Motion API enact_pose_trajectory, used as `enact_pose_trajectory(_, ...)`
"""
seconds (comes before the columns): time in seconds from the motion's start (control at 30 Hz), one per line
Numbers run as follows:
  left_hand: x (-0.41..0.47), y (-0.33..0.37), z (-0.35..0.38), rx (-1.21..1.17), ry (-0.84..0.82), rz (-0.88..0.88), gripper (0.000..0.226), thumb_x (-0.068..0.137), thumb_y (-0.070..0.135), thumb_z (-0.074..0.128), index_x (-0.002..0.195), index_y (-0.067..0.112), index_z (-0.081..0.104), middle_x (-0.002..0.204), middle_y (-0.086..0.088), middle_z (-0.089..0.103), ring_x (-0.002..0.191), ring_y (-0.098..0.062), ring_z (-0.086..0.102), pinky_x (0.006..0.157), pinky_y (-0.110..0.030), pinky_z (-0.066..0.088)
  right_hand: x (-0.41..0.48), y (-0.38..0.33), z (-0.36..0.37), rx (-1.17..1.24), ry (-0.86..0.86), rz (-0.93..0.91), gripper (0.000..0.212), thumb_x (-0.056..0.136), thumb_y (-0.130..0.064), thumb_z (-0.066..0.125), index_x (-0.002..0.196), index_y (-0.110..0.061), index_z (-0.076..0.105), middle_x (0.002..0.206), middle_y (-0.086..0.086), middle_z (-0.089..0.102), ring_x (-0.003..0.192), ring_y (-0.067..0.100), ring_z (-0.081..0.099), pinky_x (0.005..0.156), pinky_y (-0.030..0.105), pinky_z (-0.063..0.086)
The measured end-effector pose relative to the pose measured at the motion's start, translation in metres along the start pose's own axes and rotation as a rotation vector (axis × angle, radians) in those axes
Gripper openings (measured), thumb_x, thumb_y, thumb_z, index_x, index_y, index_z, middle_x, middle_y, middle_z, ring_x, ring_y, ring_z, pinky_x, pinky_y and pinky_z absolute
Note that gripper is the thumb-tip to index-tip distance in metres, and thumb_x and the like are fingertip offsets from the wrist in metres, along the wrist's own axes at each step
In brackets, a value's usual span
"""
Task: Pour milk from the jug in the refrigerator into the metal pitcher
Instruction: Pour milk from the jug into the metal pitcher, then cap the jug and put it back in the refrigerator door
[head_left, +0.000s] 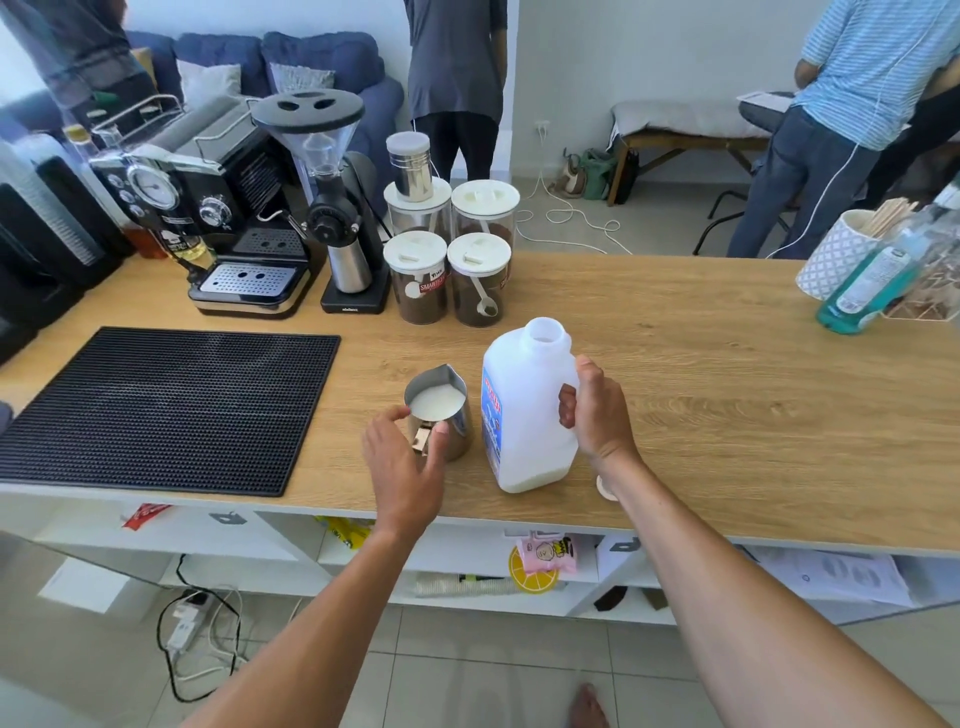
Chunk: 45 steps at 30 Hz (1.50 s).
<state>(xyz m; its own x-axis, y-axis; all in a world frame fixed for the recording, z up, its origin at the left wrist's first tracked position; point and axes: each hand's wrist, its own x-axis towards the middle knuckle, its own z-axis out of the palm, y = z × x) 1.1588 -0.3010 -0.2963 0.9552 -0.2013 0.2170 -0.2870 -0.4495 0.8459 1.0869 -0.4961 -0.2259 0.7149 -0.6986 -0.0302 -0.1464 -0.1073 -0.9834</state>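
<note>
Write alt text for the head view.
On a wooden counter, the right hand grips the handle of an uncapped, nearly empty milk jug standing upright, while the left hand rests at a metal pitcher holding milk.

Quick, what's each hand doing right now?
Left hand: open, cupped by the metal pitcher, not clearly gripping it.
Right hand: closed around the handle of the milk jug.

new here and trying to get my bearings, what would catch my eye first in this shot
The open, nearly empty milk jug stands upright in the middle of the wooden counter, the right hand gripping its handle. Just left of it, the metal pitcher holds white milk, the left hand cupped around its near side. Behind, at the counter's left, stand an espresso machine and a coffee grinder.
</note>
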Motion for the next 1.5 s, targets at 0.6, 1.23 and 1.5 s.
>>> enact_pose_trajectory(0.6, 0.004, 0.048, 0.056, -0.227, -0.340, 0.106, 0.106, 0.058, 0.051, 0.089, 0.138, 0.050, 0.020, 0.147, 0.006, 0.036, 0.137, -0.009, 0.038, 0.112, -0.044, 0.040, -0.004, 0.092, -0.087, -0.443, 0.059, 0.055, 0.049, 0.100, -0.053, 0.030, 0.116, -0.014, 0.055, 0.118, 0.005, 0.053, 0.105, 0.020, 0.054, 0.087, 0.034, 0.041)
enact_pose_trajectory(1.23, 0.006, 0.047, 0.076, -0.089, -0.252, 0.143, 0.102, 0.060, 0.048, 0.081, 0.138, 0.031, 0.018, 0.139, -0.001, 0.042, 0.129, -0.019, 0.045, 0.102, -0.048, 0.046, -0.006, 0.119, -0.109, -0.705, -0.235, 0.033, 0.049, 0.085, -0.033, 0.070, 0.130, -0.022, 0.053, 0.127, -0.005, 0.054, 0.117, 0.017, 0.050, 0.096, 0.035, 0.044)
enact_pose_trajectory(1.5, 0.006, 0.050, 0.074, -0.099, -0.250, 0.157, 0.098, 0.057, 0.053, 0.079, 0.134, 0.036, 0.020, 0.138, -0.002, 0.043, 0.126, -0.020, 0.046, 0.103, -0.044, 0.045, 0.019, 0.049, -0.138, -0.645, -0.167, -0.082, 0.057, 0.084, -0.024, 0.074, 0.137, -0.019, 0.053, 0.125, -0.001, 0.058, 0.099, 0.011, 0.057, 0.087, 0.024, 0.040)
